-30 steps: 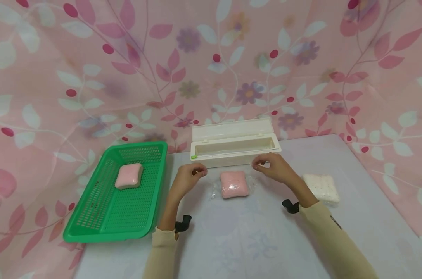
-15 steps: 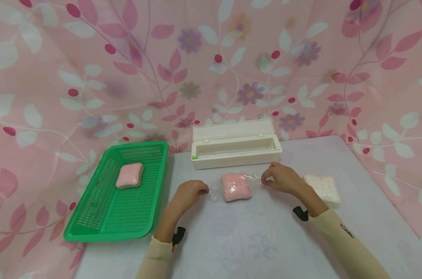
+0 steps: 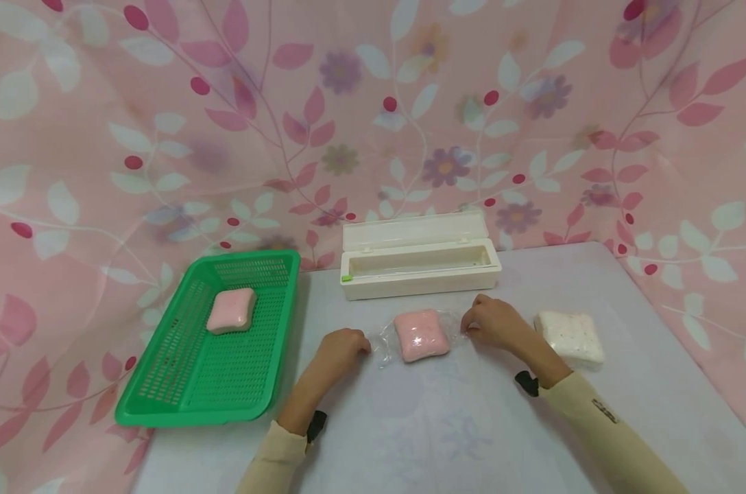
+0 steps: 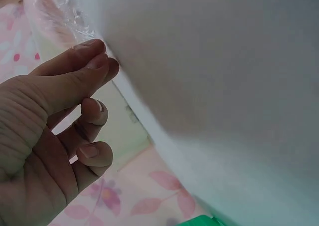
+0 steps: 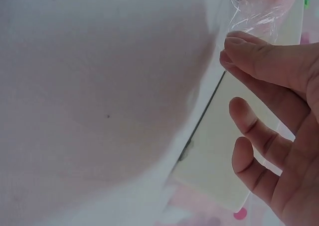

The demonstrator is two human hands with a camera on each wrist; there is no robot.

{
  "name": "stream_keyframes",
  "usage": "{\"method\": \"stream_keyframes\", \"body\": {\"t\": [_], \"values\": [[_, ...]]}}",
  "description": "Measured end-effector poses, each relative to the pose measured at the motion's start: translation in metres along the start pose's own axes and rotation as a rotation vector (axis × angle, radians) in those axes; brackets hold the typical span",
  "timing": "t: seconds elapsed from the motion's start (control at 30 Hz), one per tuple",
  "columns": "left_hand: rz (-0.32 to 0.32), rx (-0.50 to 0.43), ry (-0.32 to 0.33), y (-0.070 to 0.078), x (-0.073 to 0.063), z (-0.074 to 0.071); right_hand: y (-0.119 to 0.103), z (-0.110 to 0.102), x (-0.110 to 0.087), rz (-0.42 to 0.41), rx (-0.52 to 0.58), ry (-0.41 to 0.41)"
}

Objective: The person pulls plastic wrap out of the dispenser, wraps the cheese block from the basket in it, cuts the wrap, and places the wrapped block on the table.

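Observation:
A pink cushion-shaped block lies on the table between both hands, with clear plastic film around it and spreading out at its two sides. My left hand is at the film's left end. In the left wrist view, its thumb and first fingers meet at the film's crinkled edge. On the other side, my right hand pinches the film's right end. The right wrist view shows thumb and forefinger together on the film, the other fingers loosely bent.
Behind the block stands a long white box, its lid raised. A green basket at the left holds another pink block. To the right, a white wrapped block lies by my right forearm. A floral curtain hangs behind.
Both hands have come down toward the front from near the box, to the film's ends. The right hand first drew the film out sideways, then lowered it. The pink block shifted slightly right.

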State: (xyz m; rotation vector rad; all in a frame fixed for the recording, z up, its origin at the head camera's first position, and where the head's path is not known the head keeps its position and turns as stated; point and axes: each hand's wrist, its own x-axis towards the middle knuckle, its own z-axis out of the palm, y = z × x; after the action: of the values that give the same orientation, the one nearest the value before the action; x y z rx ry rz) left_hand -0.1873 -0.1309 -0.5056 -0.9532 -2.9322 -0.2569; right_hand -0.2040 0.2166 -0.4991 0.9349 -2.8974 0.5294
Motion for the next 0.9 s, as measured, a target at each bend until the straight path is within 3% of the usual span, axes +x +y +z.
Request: {"method": "stream_keyframes", "body": {"t": [0.13,0.23,0.33,0.43,0.5,0.6,0.73,0.9], "values": [[-0.028,-0.006,-0.040,0.005,0.001,-0.004,-0.002,-0.003,-0.002,-0.016,0.012,-0.017],[-0.072,0.007,-0.018,0.011,0.001,-0.013,-0.005,-0.007,-0.004,-0.003,0.011,-0.029],[-0.094,0.038,0.092,0.024,0.001,-0.024,-0.010,-0.013,-0.005,0.014,0.034,-0.023],[-0.064,0.093,0.220,0.040,0.003,-0.027,-0.018,-0.018,-0.005,0.011,0.074,-0.009],[-0.035,0.131,0.263,0.052,0.006,-0.023,-0.024,-0.017,-0.004,0.011,0.087,-0.006],[-0.028,0.188,0.250,0.066,0.009,-0.013,-0.031,-0.012,-0.002,0.013,0.086,-0.009],[-0.078,0.212,0.187,0.078,0.011,-0.001,-0.037,-0.001,0.000,0.028,0.067,-0.009],[-0.105,0.149,0.127,0.084,0.013,0.008,-0.043,0.011,0.003,0.052,0.023,-0.005]]}}
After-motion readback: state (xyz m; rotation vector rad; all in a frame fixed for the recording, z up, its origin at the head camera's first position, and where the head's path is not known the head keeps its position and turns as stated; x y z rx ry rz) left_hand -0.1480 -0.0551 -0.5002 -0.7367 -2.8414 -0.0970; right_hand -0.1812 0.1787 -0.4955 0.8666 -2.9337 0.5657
